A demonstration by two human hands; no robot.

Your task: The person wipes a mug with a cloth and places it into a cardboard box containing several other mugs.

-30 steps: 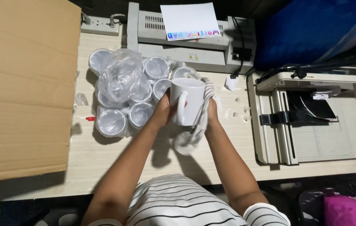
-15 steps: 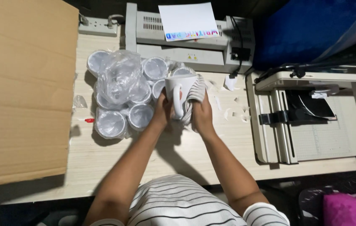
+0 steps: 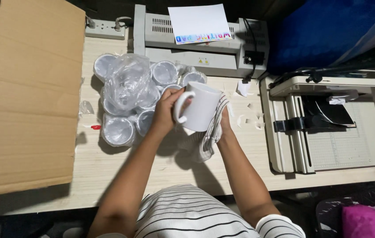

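White short-sleeved shirt point(image 3: 187, 216) with thin dark horizontal stripes, bare forearms, no jewellery visible

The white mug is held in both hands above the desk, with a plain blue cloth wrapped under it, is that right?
Not quite. The head view shows the white mug held by the left hand and right hand above the desk, but the cloth under it is white with dark stripes, not plain blue.

I see cardboard box point(image 3: 28, 97) left on surface point(image 3: 121, 176), bagged cups point(image 3: 130, 99) beside it, laminator point(image 3: 196, 44) behind, paper cutter point(image 3: 328, 128) right.
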